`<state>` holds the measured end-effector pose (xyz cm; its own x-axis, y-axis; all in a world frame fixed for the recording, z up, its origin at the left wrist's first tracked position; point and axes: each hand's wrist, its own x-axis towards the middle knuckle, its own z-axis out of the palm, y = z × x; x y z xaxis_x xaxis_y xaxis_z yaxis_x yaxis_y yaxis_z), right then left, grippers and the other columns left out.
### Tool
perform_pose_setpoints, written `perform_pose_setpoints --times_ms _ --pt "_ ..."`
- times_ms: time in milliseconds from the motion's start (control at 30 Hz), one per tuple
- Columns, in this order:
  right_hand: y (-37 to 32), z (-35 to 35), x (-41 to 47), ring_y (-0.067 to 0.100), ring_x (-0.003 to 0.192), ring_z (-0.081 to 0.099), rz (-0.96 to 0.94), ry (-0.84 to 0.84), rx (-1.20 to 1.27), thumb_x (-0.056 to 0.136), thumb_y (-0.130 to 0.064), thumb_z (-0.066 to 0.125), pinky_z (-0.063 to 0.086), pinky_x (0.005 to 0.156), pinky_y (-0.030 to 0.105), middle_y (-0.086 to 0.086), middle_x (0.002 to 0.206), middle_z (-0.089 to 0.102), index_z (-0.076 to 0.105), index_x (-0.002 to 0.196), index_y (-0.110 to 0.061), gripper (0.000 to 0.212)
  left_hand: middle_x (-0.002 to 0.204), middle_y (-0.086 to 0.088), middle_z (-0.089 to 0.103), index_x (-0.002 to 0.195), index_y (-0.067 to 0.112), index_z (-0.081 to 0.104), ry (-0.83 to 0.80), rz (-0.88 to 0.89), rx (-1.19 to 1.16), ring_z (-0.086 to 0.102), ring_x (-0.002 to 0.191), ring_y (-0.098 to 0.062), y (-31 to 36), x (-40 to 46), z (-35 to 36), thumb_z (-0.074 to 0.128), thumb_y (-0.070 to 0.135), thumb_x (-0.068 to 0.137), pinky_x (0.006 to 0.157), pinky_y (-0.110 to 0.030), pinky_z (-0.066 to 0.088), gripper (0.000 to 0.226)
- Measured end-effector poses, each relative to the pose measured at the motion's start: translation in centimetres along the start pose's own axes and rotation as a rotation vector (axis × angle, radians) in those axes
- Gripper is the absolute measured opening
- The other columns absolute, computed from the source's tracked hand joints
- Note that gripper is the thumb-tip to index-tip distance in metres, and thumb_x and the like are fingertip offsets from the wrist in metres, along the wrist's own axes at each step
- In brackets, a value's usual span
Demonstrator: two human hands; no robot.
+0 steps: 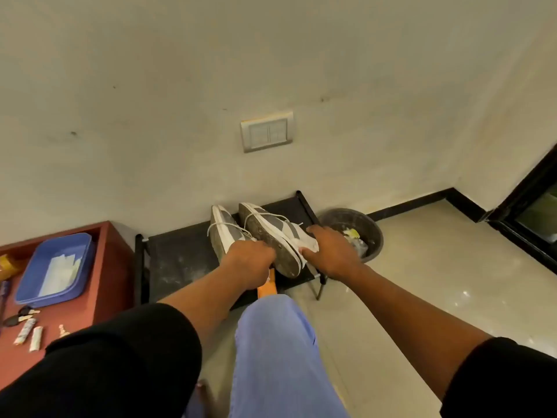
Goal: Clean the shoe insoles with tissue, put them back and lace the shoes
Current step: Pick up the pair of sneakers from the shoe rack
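Two grey and white sneakers are held on their sides above a low black rack (174, 254). My left hand (248, 260) grips the heel end of the left sneaker (224, 230). The right sneaker (271, 233) shows its dirty sole toward me, and my right hand (330, 251) grips its heel end. White laces hang loosely across both shoes. Something orange (266, 289) sticks out below my left hand; I cannot tell what it is. The insoles are hidden.
A black bin (369, 227) with white scraps stands right of the rack. On the red cabinet (105, 285) at left sits a blue tray (54, 268) with white tissue, plus small tubes and sunglasses. My blue-trousered knee (277, 351) is below the shoes. A wall switch (266, 134) is above.
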<state>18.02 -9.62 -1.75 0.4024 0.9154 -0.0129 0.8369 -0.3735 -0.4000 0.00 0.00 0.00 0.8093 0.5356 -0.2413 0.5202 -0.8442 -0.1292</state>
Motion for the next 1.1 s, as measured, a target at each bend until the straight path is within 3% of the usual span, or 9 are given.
perform_pose_setpoints --times_ms 133,333,400,533,700,967,1100 --pt "1.2 1.9 1.6 0.026 0.120 0.058 0.057 -0.064 0.126 0.094 -0.051 0.061 0.051 0.096 0.041 0.007 0.133 0.060 0.052 0.138 -0.019 0.055 0.131 -0.003 0.062 0.133 0.021 0.059 -0.048 0.003 0.038 0.065 0.109 -0.026 0.2 2.3 2.2 0.059 0.031 0.099 0.090 -0.041 0.058 0.036" --pt "2.5 4.7 4.6 0.026 0.124 0.056 0.184 -0.070 0.251 0.093 -0.048 0.063 0.049 0.100 0.040 0.008 0.142 0.056 0.047 0.146 -0.015 0.065 0.126 -0.002 0.065 0.133 0.023 0.059 -0.087 0.023 0.122 0.068 0.105 -0.026 -0.9 4.6 5.3 0.060 0.042 0.097 0.086 -0.038 0.057 0.040" --pt "2.8 5.4 5.3 0.024 0.115 0.062 0.225 -0.091 0.338 0.093 -0.049 0.064 0.055 0.094 0.039 0.007 0.136 0.059 0.049 0.144 -0.016 0.062 0.126 -0.003 0.065 0.134 0.023 0.059 -0.109 0.053 0.162 0.068 0.106 -0.026 -0.9 5.0 5.8 0.061 0.045 0.096 0.086 -0.038 0.057 0.044" --pt "3.9 5.7 6.3 0.021 0.082 0.075 0.354 -0.168 0.556 0.091 -0.045 0.070 0.064 0.066 0.034 0.008 0.114 0.068 0.056 0.126 -0.018 0.047 0.128 -0.007 0.060 0.136 0.020 0.057 -0.110 0.067 0.222 0.067 0.106 -0.028 -1.1 5.4 6.2 0.071 0.039 0.091 0.082 -0.037 0.055 0.050" --pt "3.1 5.7 7.0 0.027 0.092 0.073 0.425 -0.236 0.646 0.089 -0.030 0.076 0.065 0.071 0.042 0.012 0.118 0.064 0.053 0.122 -0.014 0.043 0.129 -0.011 0.058 0.139 0.016 0.052 -0.053 -0.017 0.150 0.066 0.107 -0.030 -1.7 4.6 6.2 0.073 0.025 0.090 0.080 -0.036 0.054 0.053" --pt "-0.1 5.5 5.4 0.029 0.090 0.073 0.386 -0.166 0.469 0.085 -0.044 0.078 0.064 0.072 0.043 0.010 0.115 0.066 0.055 0.123 -0.015 0.053 0.135 -0.010 0.054 0.138 0.017 0.050 0.047 -0.163 -0.041 0.067 0.103 -0.030 -4.5 0.8 6.7 0.075 0.022 0.087 0.083 -0.038 0.060 0.057" --pt "-2.8 5.4 4.2 0.026 0.107 0.065 0.243 -0.071 0.131 0.088 -0.050 0.070 0.045 0.078 0.029 0.006 0.120 0.068 0.058 0.126 -0.016 0.053 0.131 -0.009 0.056 0.134 0.017 0.050 0.046 -0.197 -0.129 0.067 0.102 -0.029 -6.3 -1.0 7.8 0.074 0.023 0.086 0.081 -0.040 0.060 0.054"
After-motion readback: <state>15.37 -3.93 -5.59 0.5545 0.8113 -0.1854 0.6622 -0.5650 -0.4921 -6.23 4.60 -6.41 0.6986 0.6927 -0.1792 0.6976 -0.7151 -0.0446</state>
